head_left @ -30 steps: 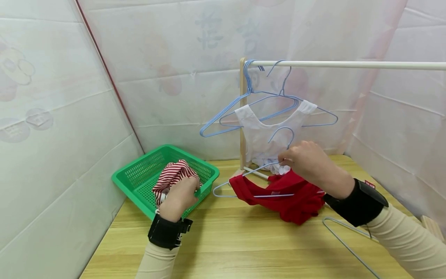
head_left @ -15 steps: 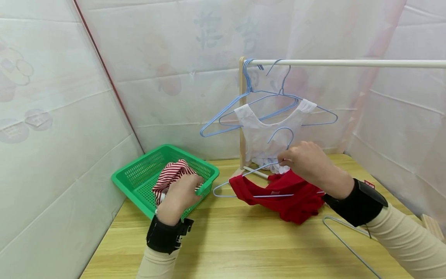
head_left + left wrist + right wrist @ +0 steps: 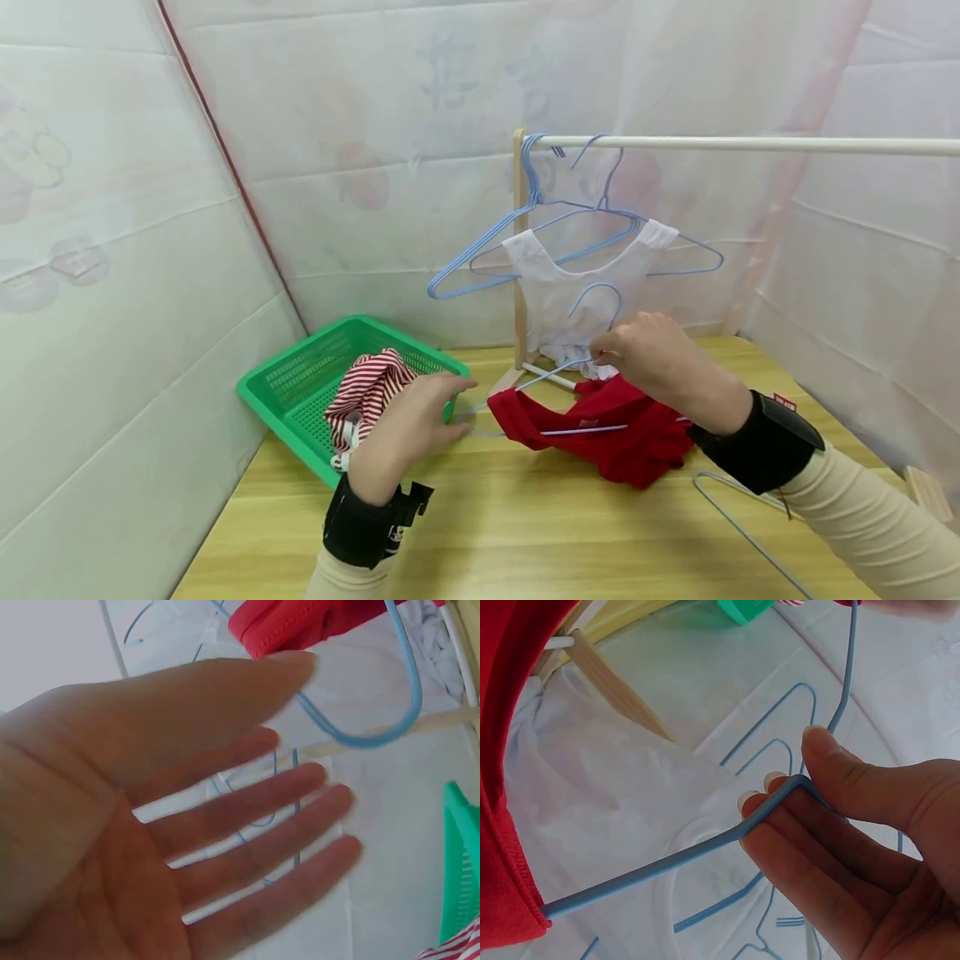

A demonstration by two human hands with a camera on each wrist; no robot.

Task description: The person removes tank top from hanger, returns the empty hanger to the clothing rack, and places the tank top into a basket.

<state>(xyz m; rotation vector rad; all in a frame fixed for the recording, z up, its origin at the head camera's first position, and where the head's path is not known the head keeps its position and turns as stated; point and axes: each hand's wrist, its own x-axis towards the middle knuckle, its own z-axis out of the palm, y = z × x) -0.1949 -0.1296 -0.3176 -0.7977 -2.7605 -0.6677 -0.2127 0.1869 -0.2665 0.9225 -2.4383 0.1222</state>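
Observation:
My right hand [image 3: 648, 354] pinches a blue wire hanger [image 3: 675, 861] just below its hook, between thumb and fingers. A red garment [image 3: 600, 425] with wide straps hangs on that hanger, its lower part bunched on the table. My left hand [image 3: 411, 425] is held beside the hanger's left end, fingers straight and spread. In the left wrist view the thumb overlaps the hanger's rounded corner [image 3: 367, 740], and nothing lies in the palm. Behind my left hand, a red-and-white striped garment [image 3: 367, 385] lies in a green basket [image 3: 262, 392].
A rack with a white rail [image 3: 735, 144] and wooden post [image 3: 521, 317] stands behind. On it hang several blue hangers [image 3: 472, 250] and a white sleeveless top [image 3: 570, 287]. Another hanger [image 3: 750, 537] lies on the table [image 3: 525, 542] at the right front.
My left hand has left the basket's near right rim and moved right to the hanger's left end, its fingers now spread. The right hand keeps its hold with little movement.

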